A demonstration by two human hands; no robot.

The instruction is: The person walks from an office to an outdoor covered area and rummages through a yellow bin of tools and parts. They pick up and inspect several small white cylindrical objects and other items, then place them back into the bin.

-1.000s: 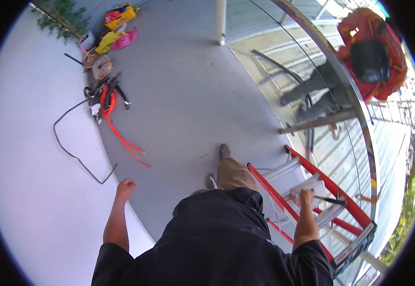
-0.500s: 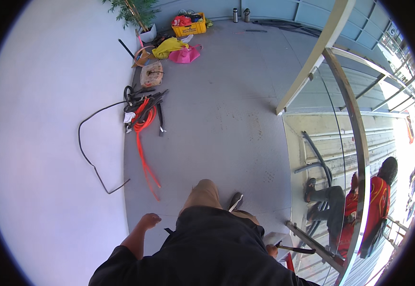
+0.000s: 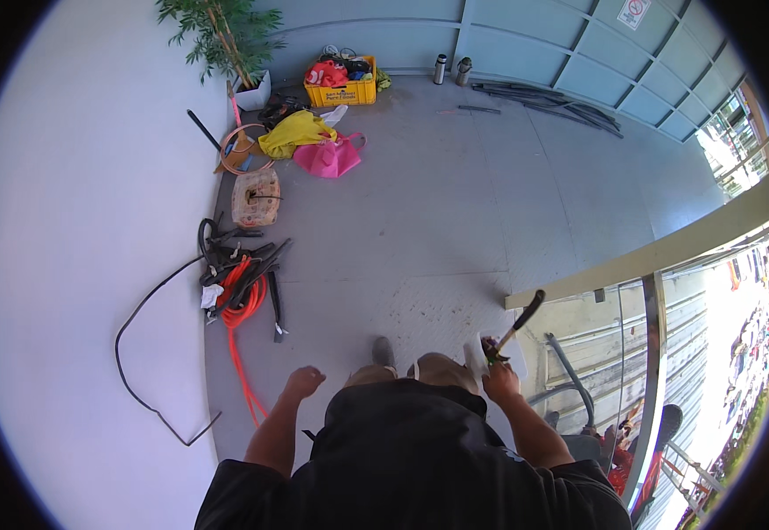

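Note:
My left hand [image 3: 305, 382] hangs at my left side with its fingers curled, and nothing shows in it. At my right side, my right hand [image 3: 501, 383] is closed at the near edge of a white container [image 3: 513, 355], which it appears to carry. The grip itself is partly hidden. Tools stick up out of the container; the longest is a tool with a curved black handle [image 3: 531, 311] and a pale shaft. A smaller dark and green item [image 3: 492, 350] sits beside it, too small to name.
Along the white wall lie an orange hose [image 3: 245, 311], black tubing [image 3: 265, 258], a wrapped coil [image 3: 256, 196], a pink bag [image 3: 330, 157] and a yellow cloth [image 3: 296, 132]. Beyond stand a yellow crate [image 3: 342, 93] and potted plant [image 3: 252, 91]. A beam [image 3: 649, 256] and glass railing run right; a person sits outside.
I have moved forward along the floor, and the beam now lies closer on my right. My right hand and the white container have swung forward into fuller view. My left hand stays curled.

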